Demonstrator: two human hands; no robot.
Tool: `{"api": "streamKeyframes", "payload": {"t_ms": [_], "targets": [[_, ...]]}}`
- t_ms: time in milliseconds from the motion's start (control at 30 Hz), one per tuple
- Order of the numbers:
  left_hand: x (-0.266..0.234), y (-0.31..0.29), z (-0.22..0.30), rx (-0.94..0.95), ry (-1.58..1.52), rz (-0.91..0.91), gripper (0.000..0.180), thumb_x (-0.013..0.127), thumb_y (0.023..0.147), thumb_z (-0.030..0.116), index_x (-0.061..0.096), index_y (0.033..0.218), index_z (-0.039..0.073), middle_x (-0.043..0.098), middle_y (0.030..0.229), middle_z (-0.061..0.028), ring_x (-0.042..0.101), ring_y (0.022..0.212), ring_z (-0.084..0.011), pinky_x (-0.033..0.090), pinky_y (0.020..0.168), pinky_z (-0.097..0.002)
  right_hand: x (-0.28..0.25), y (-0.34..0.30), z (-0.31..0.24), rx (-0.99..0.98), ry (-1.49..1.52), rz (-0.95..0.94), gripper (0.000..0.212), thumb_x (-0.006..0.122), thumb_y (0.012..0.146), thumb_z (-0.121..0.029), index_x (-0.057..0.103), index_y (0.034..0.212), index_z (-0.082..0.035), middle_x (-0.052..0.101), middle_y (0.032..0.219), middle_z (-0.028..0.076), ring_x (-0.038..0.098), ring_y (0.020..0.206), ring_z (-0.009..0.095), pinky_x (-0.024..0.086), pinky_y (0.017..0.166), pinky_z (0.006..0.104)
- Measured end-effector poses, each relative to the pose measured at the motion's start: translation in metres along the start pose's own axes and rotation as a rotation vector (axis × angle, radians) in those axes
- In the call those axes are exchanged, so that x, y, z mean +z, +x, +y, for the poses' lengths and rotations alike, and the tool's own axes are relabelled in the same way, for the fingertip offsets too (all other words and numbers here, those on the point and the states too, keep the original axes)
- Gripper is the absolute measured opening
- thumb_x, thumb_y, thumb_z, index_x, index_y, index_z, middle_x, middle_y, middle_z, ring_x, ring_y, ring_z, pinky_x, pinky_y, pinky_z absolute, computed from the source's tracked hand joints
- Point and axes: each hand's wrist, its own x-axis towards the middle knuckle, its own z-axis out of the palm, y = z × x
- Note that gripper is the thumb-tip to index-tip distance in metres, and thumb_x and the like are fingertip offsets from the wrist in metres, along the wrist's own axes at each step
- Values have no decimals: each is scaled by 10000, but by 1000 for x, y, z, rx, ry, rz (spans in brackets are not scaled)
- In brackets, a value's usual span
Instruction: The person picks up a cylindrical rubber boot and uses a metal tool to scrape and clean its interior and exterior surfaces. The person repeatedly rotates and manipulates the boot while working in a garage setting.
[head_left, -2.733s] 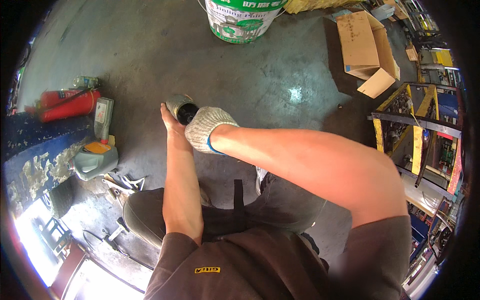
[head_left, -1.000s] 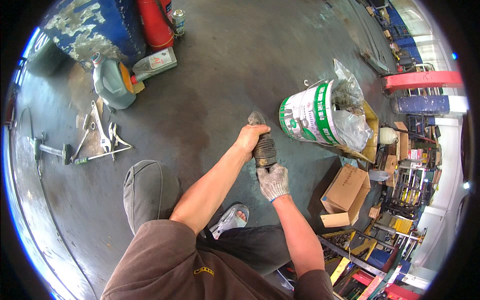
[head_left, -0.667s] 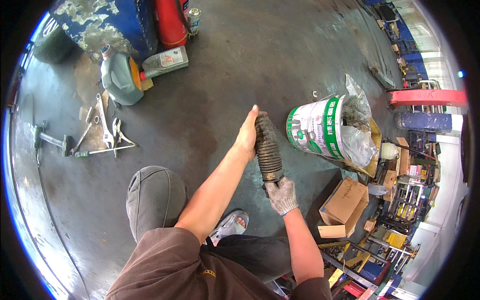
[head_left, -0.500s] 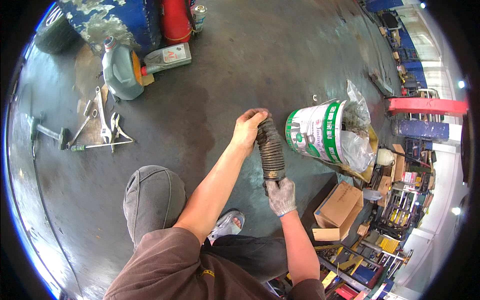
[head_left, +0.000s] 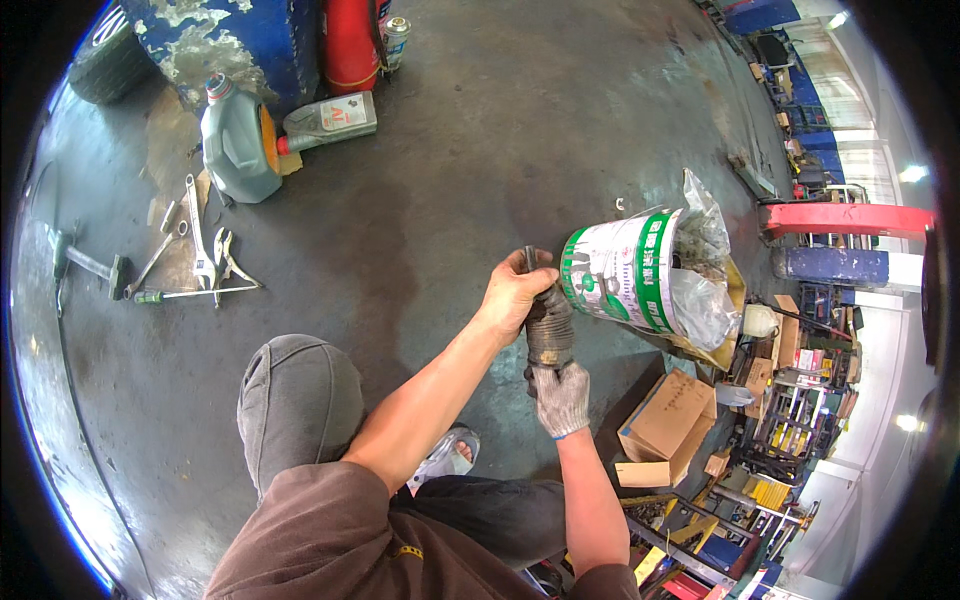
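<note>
A dark, dirty ribbed rubber boot is held upright between my two hands, its folds squeezed short. My bare left hand is closed round its upper end, thumb across the top. A thin dark rod sticks up past the fingers there. Lower down, my right hand, in a pale knitted glove, is closed at the boot's lower end. What lies inside the folds and in the gloved palm is hidden. Close by on the right, a white and green bucket lies tipped, with clear plastic bags at its mouth.
Left on the floor lie a hammer, an adjustable wrench, pliers and a screwdriver. Beyond stand a grey jug and a red cylinder. An open cardboard box and a cluttered rack sit at the right.
My left hand has moved down toward the right one, and the ribbed boot has gone from long to squeezed short. The rod now shows above my left hand.
</note>
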Motion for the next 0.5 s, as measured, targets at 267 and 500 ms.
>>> {"api": "streamKeyframes", "payload": {"t_ms": [267, 500], "targets": [[4, -1, 33, 250, 43, -90, 423, 825, 868, 53, 590, 1219, 31, 716, 1025, -88, 688, 915, -164, 578, 870, -336, 1, -20, 13, -99, 144, -42, 156, 672, 998, -125, 677, 933, 16, 673, 767, 37, 583, 642, 97, 494, 594, 288], [50, -50, 56, 553, 409, -188, 543, 779, 769, 6, 519, 1244, 30, 690, 1036, -97, 676, 1010, -176, 542, 979, -359, -12, -21, 1, -472, -98, 67, 206, 583, 971, -104, 674, 866, 48, 694, 697, 95, 665, 580, 185, 528, 562, 339]]}}
